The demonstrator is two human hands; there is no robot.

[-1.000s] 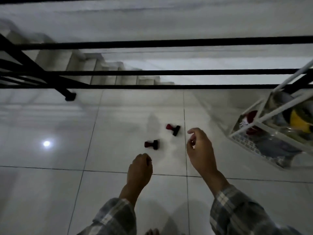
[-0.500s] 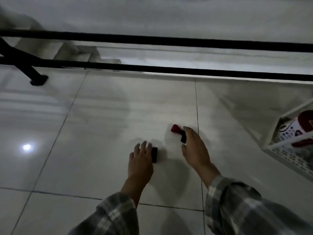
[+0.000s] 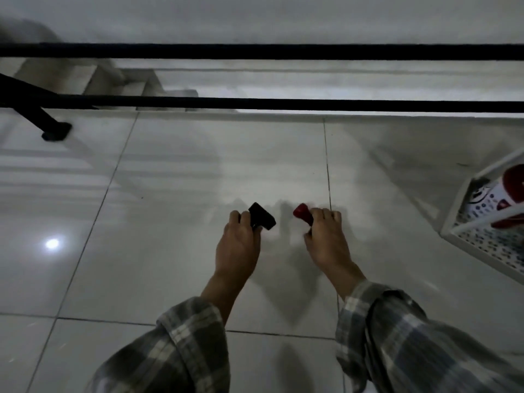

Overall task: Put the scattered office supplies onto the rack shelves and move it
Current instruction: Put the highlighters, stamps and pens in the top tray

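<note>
Two small rubber stamps with red handles and black bases are in my hands above the tiled floor. My left hand grips the first stamp; only its black base shows past my fingers. My right hand holds the second stamp, its red handle sticking out to the upper left. The white perforated rack stands at the right edge, apart from my right hand, with a red and white patterned item on its shelf.
Black metal railing bars run across the view beyond my hands, with a railing foot at the left. A staircase descends behind the railing. A light reflection shines on the glossy floor tiles.
Both hands reached down to the two stamps on the floor, closed around them and lifted them. The view moved lower and closer to the floor.
</note>
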